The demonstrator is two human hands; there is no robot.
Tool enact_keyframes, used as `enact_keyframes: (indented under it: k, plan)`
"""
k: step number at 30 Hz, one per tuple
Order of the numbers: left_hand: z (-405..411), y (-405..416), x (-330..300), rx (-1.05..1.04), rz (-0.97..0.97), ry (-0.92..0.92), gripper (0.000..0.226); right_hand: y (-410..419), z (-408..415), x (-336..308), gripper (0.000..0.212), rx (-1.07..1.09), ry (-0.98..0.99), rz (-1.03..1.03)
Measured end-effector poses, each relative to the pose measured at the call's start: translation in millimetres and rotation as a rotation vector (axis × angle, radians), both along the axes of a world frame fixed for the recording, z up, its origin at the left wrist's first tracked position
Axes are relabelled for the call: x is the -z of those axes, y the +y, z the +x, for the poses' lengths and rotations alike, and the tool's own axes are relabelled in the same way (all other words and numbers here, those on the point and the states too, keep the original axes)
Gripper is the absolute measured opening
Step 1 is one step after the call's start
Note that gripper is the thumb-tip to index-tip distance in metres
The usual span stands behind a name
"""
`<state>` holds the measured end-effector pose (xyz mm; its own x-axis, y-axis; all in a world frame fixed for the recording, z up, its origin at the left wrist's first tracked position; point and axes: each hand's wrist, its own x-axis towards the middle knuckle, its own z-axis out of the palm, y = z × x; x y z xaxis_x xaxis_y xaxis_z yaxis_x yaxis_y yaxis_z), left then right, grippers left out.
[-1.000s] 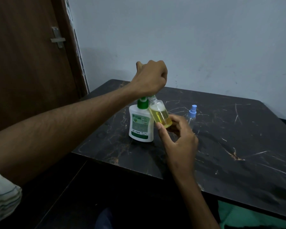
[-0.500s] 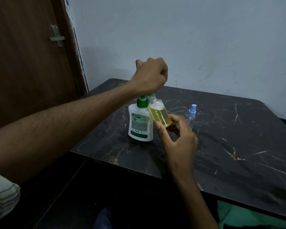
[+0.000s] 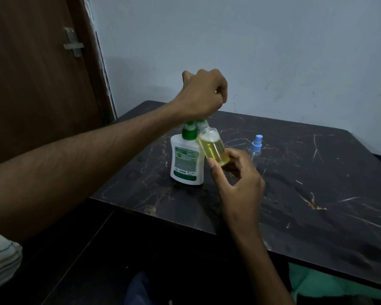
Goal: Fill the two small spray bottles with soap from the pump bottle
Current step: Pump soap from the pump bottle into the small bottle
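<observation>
Dark marble-patterned tabletop (image 3: 306,194) fills the right half of the view, set against a pale wall (image 3: 251,40), with a brown door (image 3: 31,84) and its metal latch (image 3: 73,44) at far left. Left hand (image 3: 204,95) is clenched into a fist above the pump bottle (image 3: 186,160), covering the pump head; whether it presses the head cannot be told. That white, green-collared bottle stands upright near the tabletop's front edge. Touching its right shoulder, a clear spray bottle (image 3: 213,146) without its cap leans left, mouth up by the pump, about half full of yellow liquid. Right hand (image 3: 240,179) pinches its base between thumb and fingers. Farther right stands a second spray bottle (image 3: 256,148), upright, blue-capped, apart from both hands.
</observation>
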<state>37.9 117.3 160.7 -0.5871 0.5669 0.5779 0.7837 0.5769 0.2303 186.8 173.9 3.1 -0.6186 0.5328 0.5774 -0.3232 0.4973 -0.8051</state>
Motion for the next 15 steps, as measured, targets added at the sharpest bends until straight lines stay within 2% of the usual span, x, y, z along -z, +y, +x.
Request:
enact_keyframes:
  k: [15]
  plan:
    - [1.6, -2.5, 1.8, 0.019, -0.033, -0.048, 0.033, -0.8, 2.7, -2.3, 0.029, -0.006, 0.005, 0.0]
